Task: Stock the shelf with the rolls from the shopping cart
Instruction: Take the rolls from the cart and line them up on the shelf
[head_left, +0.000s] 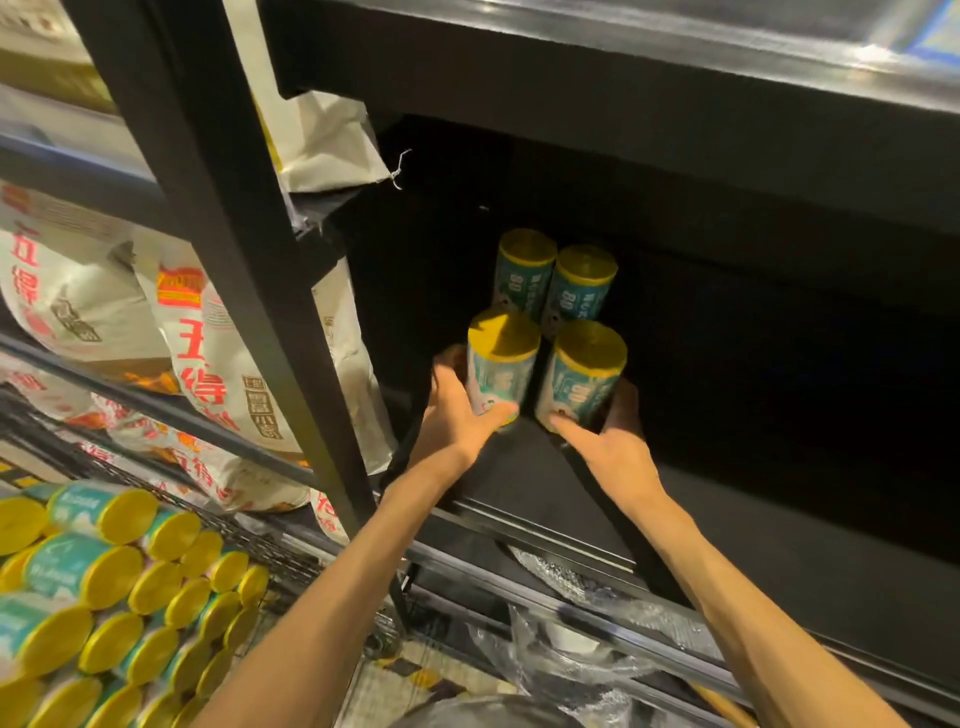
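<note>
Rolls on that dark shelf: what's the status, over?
Left hand grips the front left roll; right hand grips the front right roll. Both upright on the shelf, ahead of two rear rolls. Nothing blocking. Cart pile still waiting.

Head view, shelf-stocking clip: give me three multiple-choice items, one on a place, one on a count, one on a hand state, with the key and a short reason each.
1. Where are the unstocked rolls?
A. In the cart at lower left
B. On the top shelf
C. On the floor at right

2. How many rolls stand in the dark shelf bay, counting the two being held?
A. Two
B. Four
C. Six

3. What is the left hand doing?
A. Hanging idle
B. Pressing flat on the shelf edge
C. Gripping an upright roll

Key:
1 A: the cart rolls lie piled with yellow ends showing at lower left.
2 B: two back rolls stand behind the left roll and the right roll on the shelf.
3 C: the left hand wraps the left roll; the right hand likewise holds the right roll.
</note>
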